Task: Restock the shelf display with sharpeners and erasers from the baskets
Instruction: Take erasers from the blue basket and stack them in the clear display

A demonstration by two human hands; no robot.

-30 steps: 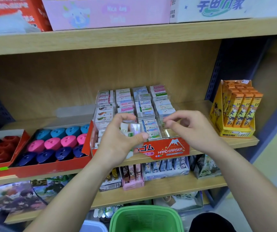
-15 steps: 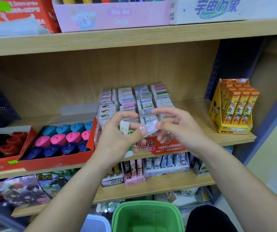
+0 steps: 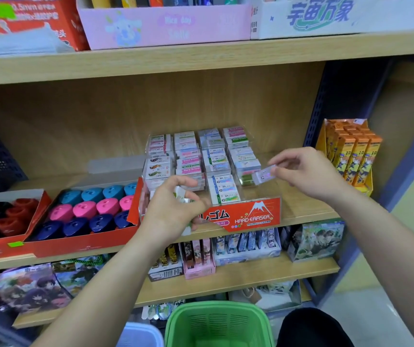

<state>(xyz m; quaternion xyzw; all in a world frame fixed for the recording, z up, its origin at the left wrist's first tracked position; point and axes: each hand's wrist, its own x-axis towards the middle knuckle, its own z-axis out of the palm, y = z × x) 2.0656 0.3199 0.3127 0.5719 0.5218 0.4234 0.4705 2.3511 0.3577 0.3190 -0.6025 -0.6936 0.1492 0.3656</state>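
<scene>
A clear eraser display (image 3: pixel 251 211) with a red "HARD ERASER" front stands on the middle shelf, its rows filled with wrapped erasers (image 3: pixel 222 189). My right hand (image 3: pixel 311 174) pinches one small eraser (image 3: pixel 264 177) at the display's front right compartment. In front of the display's left side, my left hand (image 3: pixel 173 214) grips several more erasers (image 3: pixel 179 196), mostly hidden by the fingers. Red trays of blue, pink and navy sharpeners (image 3: pixel 85 209) lie to the left. A green basket (image 3: pixel 219 324) stands below, with a pale blue basket (image 3: pixel 140 334) beside it.
An orange box of upright packs (image 3: pixel 351 156) stands at the shelf's right end. A tray of red and black sharpeners (image 3: pixel 13 214) is at far left. Boxes line the upper shelf (image 3: pixel 200 58); card packs fill the lower shelf (image 3: pixel 246 244). A dark metal upright (image 3: pixel 318 116) bounds the right side.
My right hand took one eraser from the bunch in my left hand and carried it right and up to the display's front right compartment. The left hand stayed about where it was.
</scene>
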